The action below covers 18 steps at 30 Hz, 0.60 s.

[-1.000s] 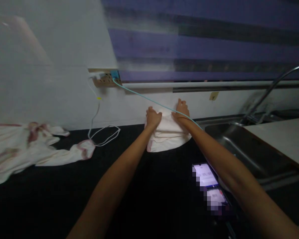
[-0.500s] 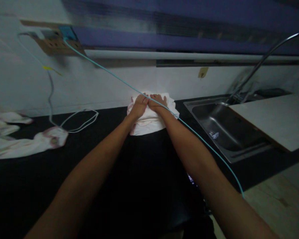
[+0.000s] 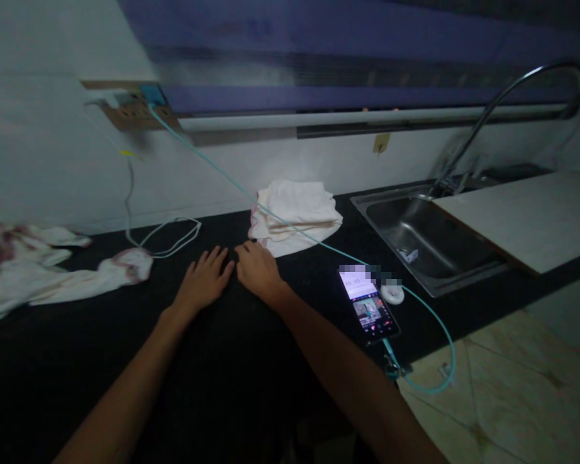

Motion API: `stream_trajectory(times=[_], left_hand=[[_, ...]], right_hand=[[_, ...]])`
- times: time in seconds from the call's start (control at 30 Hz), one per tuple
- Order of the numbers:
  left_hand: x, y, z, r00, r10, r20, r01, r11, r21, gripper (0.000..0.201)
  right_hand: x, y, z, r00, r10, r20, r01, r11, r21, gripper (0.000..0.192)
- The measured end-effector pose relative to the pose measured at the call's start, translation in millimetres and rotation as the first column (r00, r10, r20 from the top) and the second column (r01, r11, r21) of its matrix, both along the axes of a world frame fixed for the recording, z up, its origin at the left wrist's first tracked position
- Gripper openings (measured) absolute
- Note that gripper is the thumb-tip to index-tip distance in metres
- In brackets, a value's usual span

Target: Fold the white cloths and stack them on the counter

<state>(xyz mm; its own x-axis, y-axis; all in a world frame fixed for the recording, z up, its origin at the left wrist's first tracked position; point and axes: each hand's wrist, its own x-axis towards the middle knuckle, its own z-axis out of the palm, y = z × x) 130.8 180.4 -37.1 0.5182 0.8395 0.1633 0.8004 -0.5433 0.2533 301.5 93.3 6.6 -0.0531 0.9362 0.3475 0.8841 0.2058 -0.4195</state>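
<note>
resting flat | left hand (image 3: 203, 281), right hand (image 3: 257, 270) spread on counter (image 3: 101, 348) | near folded cloth (image 3: 294, 212)

On the counter lie 2 hands (image 3: 206, 281) (image 3: 258, 270), 1 folded cloth (image 3: 294, 216), what looks like 1 crumpled garment (image 3: 53, 274), 1 phone (image 3: 368, 309), 2 cables (image 3: 280, 222) (image 3: 167, 235), beside 1 sink (image 3: 415, 232) with 1 tap (image 3: 502, 106).
</note>
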Motion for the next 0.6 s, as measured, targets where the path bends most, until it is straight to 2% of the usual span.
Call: stream_trajectory(times=[0.13, 0.37, 0.5, 0.6], left_hand=[[-0.9, -12.2, -4.9, 0.993, 0.041, -0.114, -0.036, 0.998, 0.045, 0.070], [4.6, -20.6, 8.6, 0.958, 0.075, -0.277, -0.076, 0.997, 0.007, 0.069], [3.0, -26.6, 12.4, 0.941, 0.061, -0.332, -0.056, 0.998, 0.024, 0.067], [3.6, -28.6, 12.6, 0.946, 0.065, -0.318, -0.060, 0.998, 0.025, 0.067]], right_hand=[[3.2, -0.7, -17.9, 0.998, 0.024, 0.055, -0.022, 0.999, -0.035, 0.029], [-18.8, -8.1, -13.5, 0.986, 0.115, 0.122, -0.126, 0.989, 0.083, 0.036], [-28.5, -14.9, -17.6, 0.971, 0.196, 0.139, -0.206, 0.977, 0.060, 0.031], [-28.0, -14.8, -22.7, 0.977, 0.187, 0.100, -0.193, 0.980, 0.054, 0.030]])
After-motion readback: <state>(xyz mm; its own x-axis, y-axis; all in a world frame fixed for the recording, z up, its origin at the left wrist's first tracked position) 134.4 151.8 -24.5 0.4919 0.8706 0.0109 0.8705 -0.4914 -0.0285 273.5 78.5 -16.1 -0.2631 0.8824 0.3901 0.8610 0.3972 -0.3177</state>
